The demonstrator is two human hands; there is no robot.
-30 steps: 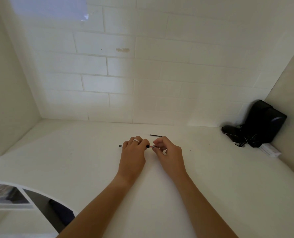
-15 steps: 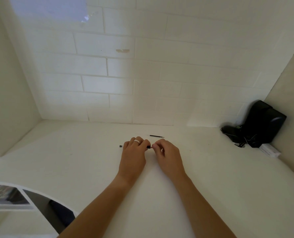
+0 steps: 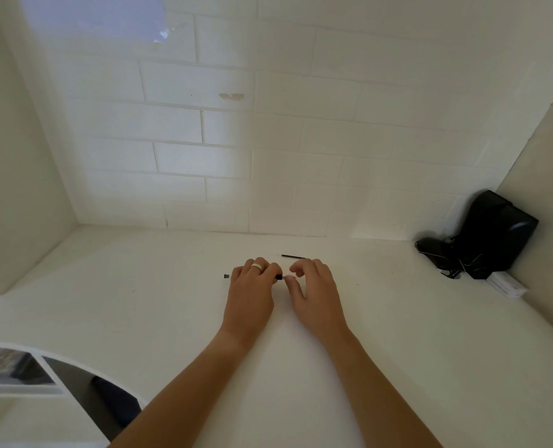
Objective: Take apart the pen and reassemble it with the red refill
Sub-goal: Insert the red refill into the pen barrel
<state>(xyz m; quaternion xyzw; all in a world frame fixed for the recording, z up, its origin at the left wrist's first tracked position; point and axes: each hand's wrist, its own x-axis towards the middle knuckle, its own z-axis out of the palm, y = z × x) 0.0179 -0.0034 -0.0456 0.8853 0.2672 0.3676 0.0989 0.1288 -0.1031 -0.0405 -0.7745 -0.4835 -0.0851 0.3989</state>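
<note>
Left hand [image 3: 250, 292] grips the pen [image 3: 279, 277], mostly hidden; right hand [image 3: 315, 294] pinches something tiny, reddish, indistinct.

Soft, dim daylight, a pale patch on the wall [image 3: 94, 17], wide-angle bowing at edges.

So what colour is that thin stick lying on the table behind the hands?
Black. The thin stick shows best in the head view, the only one.

matt white table [image 3: 398, 350], smooth painted brick wall [image 3: 268, 124], shiny metal ring [image 3: 257, 266], glossy black bag [image 3: 495, 234]
</note>
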